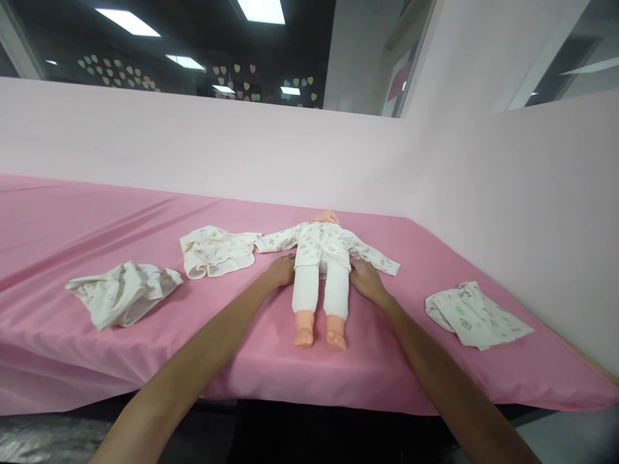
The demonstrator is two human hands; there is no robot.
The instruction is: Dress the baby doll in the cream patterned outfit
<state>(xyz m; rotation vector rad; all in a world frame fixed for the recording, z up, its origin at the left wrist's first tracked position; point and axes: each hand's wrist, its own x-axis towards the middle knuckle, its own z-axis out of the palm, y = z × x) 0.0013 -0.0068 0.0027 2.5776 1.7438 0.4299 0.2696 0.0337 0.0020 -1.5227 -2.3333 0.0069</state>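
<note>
A baby doll point(335, 328) lies on its back on the pink-covered table, feet towards me and head at the far end. It wears a white patterned long-sleeved shirt point(322, 238) and plain white pants point(305, 287); both sleeves stretch out sideways. My left hand point(283, 269) is closed at the shirt's lower edge by the doll's hip, its fingertips partly hidden. On the opposite hip, my right hand point(366, 278) has its fingers curled at the shirt's hem, below the sleeve. The left sleeve end touches a crumpled patterned white cloth point(217, 251).
Another bunched white cloth point(126, 293) lies at the left, near the front edge. A folded patterned cloth point(476, 316) rests at the right. The pink cover point(367, 377) hangs over the table's front edge, and a pale wall point(217, 148) with windows stands behind.
</note>
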